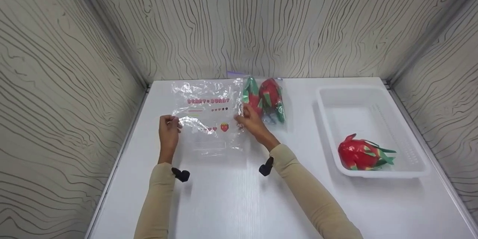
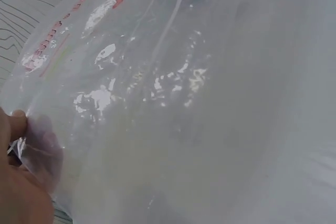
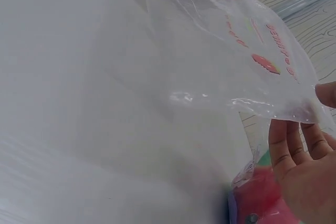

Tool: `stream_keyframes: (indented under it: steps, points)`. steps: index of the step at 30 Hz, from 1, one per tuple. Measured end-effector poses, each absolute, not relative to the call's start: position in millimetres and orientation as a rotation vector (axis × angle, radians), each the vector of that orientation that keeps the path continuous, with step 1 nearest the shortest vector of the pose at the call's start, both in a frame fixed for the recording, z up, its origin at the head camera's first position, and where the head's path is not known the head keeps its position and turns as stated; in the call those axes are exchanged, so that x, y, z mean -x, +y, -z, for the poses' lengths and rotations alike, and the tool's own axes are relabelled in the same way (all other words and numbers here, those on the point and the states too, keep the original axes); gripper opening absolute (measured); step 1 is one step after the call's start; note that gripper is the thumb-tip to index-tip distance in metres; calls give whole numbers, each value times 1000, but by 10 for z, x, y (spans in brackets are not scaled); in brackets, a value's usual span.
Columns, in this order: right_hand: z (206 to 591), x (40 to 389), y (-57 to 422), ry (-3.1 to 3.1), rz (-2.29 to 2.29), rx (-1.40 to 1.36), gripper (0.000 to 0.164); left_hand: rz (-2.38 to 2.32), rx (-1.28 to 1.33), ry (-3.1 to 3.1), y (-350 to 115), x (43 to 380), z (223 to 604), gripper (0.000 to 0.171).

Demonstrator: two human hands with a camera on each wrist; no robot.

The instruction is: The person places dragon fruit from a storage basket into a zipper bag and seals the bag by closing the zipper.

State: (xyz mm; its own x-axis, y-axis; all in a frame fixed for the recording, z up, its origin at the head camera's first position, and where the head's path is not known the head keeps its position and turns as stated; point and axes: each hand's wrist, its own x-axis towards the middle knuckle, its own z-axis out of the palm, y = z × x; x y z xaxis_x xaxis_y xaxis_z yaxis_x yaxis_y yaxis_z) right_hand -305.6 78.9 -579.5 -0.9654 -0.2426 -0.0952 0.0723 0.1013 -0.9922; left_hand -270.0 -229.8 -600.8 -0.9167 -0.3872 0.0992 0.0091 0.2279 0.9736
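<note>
A clear plastic zip bag (image 1: pixel 201 119) printed with red lettering, hearts and a strawberry is held up over the white table. My left hand (image 1: pixel 169 129) pinches its left edge between thumb and fingers, also visible in the left wrist view. At the opposite edge, my right hand (image 1: pixel 255 125) pinches the bag, thumb on one face and fingers on the other in the right wrist view. Nothing shows inside this bag. Just behind the right hand lies another clear bag holding red and green toy dragon fruits (image 1: pixel 271 95), partly covered by the hand and the printed bag.
On the right of the table stands a white plastic basket (image 1: pixel 325 119) with one toy dragon fruit (image 1: pixel 360 153) in its near end. Panels with a wood-line pattern (image 1: pixel 239 22) enclose the table at the back and sides.
</note>
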Motion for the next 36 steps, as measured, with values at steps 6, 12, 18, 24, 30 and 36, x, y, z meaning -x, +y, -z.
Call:
stream_keyframes:
  steps: [6,12,18,24,30,36]
  points:
    - [5778,3070,859,2177,1999,193,52,1736,-309,-2198,-2203,2712,5977,23]
    - [5721,3089,931,2176,2047,113,59,1754,-289,-2201,-2120,2726,5913,23]
    - [5672,3108,992,2163,2102,93,74,1789,-264,-2209,-2062,2792,5861,19]
    - [5660,3099,1048,2127,2184,104,68,1775,-244,-2231,-2016,2853,5797,21]
    - [5622,3119,1119,2057,2275,125,59,1786,-201,-2235,-1978,2903,5766,20]
    - [5578,3119,1226,2014,2269,193,57,1762,-165,-2295,-1946,2965,5726,24]
